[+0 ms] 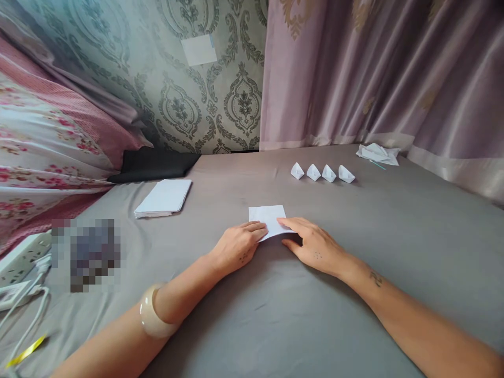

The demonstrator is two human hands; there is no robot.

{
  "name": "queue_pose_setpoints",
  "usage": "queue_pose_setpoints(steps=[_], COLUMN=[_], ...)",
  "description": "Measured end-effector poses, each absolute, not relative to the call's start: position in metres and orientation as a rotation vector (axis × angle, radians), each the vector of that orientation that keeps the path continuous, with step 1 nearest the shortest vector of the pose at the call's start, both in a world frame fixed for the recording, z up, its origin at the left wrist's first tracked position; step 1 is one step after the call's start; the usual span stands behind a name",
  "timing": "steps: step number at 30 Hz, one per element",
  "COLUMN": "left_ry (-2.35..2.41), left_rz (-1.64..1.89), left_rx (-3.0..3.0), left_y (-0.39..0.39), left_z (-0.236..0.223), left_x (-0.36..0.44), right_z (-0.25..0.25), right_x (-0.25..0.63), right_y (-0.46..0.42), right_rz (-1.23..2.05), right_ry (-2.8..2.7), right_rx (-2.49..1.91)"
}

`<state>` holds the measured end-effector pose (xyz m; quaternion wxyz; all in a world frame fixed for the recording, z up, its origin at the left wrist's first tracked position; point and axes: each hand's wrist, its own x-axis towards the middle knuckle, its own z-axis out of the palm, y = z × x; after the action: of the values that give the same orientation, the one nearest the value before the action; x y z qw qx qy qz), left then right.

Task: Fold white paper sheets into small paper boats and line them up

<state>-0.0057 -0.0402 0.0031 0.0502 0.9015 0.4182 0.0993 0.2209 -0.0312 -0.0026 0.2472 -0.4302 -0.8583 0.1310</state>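
White paper [264,214] over grey cloth [252,320] (mauve curtain [315,79] behind)

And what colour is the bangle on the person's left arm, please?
The bangle is pale cream, as the head view shows.

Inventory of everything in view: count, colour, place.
Paper sheet: 1, white, centre, under hands
Paper stack: 1, white, left of centre
Folded papers: 4, white, row right of centre
Paper pile: 1, white, by the curtain
Thin stick: 1, teal, beside the pile
Dark cloth: 1, black, back left
Floral cloth: 1, pink and white, left
Curtain: 1, mauve, upper right
Wall: 1, patterned grey, back
Card: 1, white, on the wall
Power strip: 1, white, left edge
Cables: count unclear, white, lower left
Small strip: 1, yellow, bottom left
Pixelated object: 1, purplish, left
Cover: 1, grey, beneath
Bangle: 1, cream, left wrist
Left hand: 1, on the sheet
Right hand: 1, at sheet's right edge
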Motion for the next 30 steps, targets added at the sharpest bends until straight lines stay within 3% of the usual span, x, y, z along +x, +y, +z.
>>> queue_pose_setpoints(steps=[4, 11, 19, 25, 30], left_ry=[1.229, 1.243, 1.318, 1.32, 1.632], left_rz=[0.295, 0.272, 0.151, 0.517, 0.71], left_rx=[2.747, 2.741, 2.76, 2.459, 2.005], left_y=[-0.044, -0.045, -0.046, -0.038, -0.025], left_z=[0.003, 0.008, 0.01, 0.003, -0.003], left_x=[-0.002, 0.001, 0.003, -0.002, -0.001], right_z=[-0.006, -0.011, -0.01, 0.004, 0.007], right_x=[0.226, 0.23, 0.222, 0.22, 0.215], right_y=[-0.028, -0.036, -0.05, -0.042, -0.013], right_rz=[0.503, 0.264, 0.24, 0.387, 0.66], right_ry=[-2.35, -2.493, -2.493, -2.464, -2.239], right_rx=[-1.08, -1.072, -1.183, -1.229, -1.393])
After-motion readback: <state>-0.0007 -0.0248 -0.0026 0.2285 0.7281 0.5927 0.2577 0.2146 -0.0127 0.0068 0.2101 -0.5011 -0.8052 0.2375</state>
